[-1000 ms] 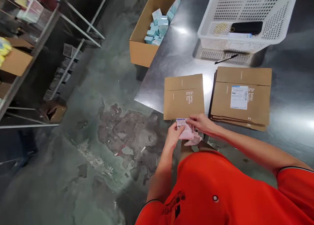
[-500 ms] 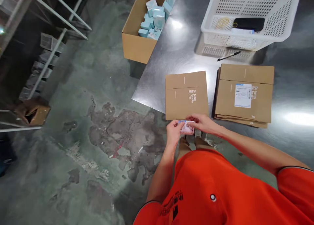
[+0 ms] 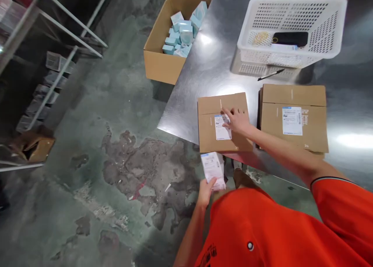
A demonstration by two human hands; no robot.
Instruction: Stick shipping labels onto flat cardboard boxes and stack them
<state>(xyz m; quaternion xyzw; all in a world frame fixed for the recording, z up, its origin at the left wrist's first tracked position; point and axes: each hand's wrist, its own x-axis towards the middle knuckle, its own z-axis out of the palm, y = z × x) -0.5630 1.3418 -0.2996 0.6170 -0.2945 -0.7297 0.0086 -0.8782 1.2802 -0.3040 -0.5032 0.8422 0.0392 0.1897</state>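
My left hand (image 3: 206,191) is closed on a stack of printed shipping labels (image 3: 213,170), held just off the near edge of the table. Fingers spread, my right hand (image 3: 239,121) lies over a white shipping label (image 3: 223,133) on a flat folded cardboard box (image 3: 206,138). Its fingertips touch the label's upper right part and cover some of the print. To the right is a stack of similar flat boxes (image 3: 271,129), the top one bearing its own shipping label (image 3: 292,121).
On the metal table (image 3: 186,107) stand a white perforated basket (image 3: 291,55) with a black item inside, and a pen (image 3: 271,74) before it. Left of the table is an open carton (image 3: 160,67) of light-blue small boxes (image 3: 185,34). Metal racks (image 3: 72,22) stand at far left.
A label now lies on the left flat box, with my right hand moved up onto it from the label stack. My left hand has lowered slightly with the stack.
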